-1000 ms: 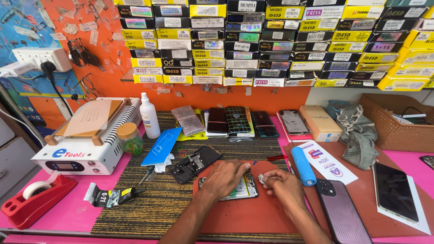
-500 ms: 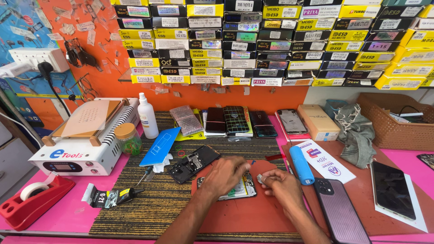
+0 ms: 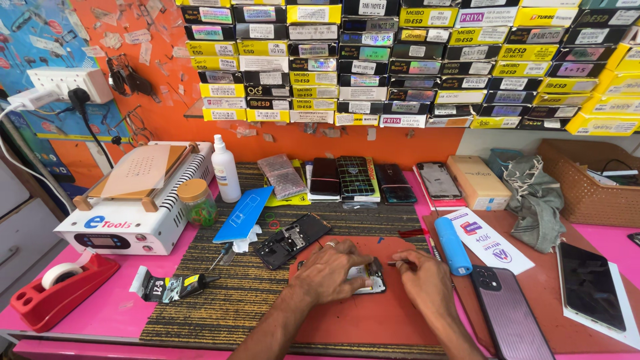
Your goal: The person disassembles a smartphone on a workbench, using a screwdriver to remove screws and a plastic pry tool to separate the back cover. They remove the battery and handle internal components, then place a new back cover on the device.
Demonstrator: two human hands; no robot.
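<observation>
Clearly light, thin and fragile, the opened phone (image 3: 369,278) lies on the red mat (image 3: 373,320), pinned under the left hand (image 3: 330,272)'s fingers while the right hand (image 3: 425,280) pinches a small tool beside it; best held by its edges.

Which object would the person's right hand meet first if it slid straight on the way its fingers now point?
The right hand points left, so it would likely first meet the opened phone under the left hand. Depth is hard to judge.
</observation>
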